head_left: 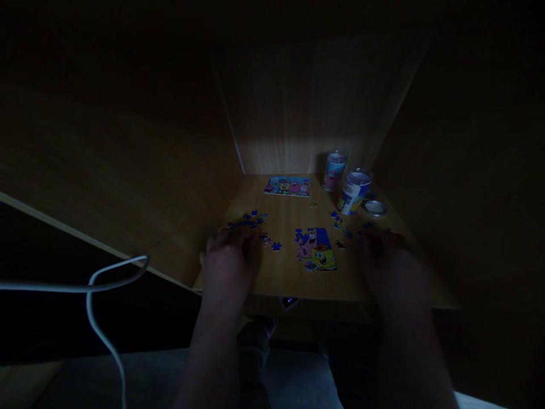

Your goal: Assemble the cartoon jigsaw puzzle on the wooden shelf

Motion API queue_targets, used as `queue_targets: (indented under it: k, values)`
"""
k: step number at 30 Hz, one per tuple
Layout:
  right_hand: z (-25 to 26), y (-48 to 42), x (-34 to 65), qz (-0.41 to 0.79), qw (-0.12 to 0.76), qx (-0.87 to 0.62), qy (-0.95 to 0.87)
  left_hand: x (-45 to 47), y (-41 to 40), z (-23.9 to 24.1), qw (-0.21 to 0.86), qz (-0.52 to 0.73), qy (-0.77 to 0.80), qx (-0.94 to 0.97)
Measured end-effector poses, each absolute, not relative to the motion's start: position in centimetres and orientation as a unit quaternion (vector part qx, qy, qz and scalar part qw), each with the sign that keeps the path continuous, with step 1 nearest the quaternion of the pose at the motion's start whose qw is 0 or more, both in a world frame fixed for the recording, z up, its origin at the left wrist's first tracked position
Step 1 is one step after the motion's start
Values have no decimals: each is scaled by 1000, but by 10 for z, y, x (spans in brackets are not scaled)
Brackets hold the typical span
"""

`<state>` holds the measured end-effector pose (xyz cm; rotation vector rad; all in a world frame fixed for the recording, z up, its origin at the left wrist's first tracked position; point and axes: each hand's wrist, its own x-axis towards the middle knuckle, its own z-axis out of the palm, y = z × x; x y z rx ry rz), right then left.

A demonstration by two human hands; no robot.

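A partly assembled cartoon jigsaw (316, 250) lies in the middle of a small wooden desk (289, 278). My left hand (230, 264) rests palm down at the desk's left, its fingers over a scatter of loose blue pieces (249, 220). On the right side my right hand (389, 261) lies in the same way, close to more loose pieces (344, 230). The light is very dim, and both hands' fingers are in shadow.
A finished cartoon picture card (288, 186) lies at the back of the desk. Two cylindrical tins (354, 191) stand at the back right with a round lid (376, 208) beside them. Wooden walls close in the desk. A white cable (96, 295) hangs at the left.
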<state>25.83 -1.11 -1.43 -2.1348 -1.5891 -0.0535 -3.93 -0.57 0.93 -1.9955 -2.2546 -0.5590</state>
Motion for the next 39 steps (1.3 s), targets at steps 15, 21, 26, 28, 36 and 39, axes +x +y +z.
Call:
queue_targets:
  k: [15,21,26,28,36,39]
  values:
    - [-12,-12,257,-12,253,-777,-576,-56,-7,15,-41,-204,-689,-695]
    - [-13,-11,258,-10,247,-777,-578,-55,-14,27,-50,-170,-687,-705]
    - [-13,-11,258,-6,258,-776,-576,-46,-17,27,-61,-176,-651,-736]
    - [-14,-11,258,-4,257,-774,-579,-40,-18,25,-90,-190,-632,-746]
    - [-16,-10,259,5,254,-778,-574,-13,-22,19,-167,-216,-560,-782]
    - [-18,-9,260,8,256,-776,-576,-9,-23,17,-160,-222,-550,-789]
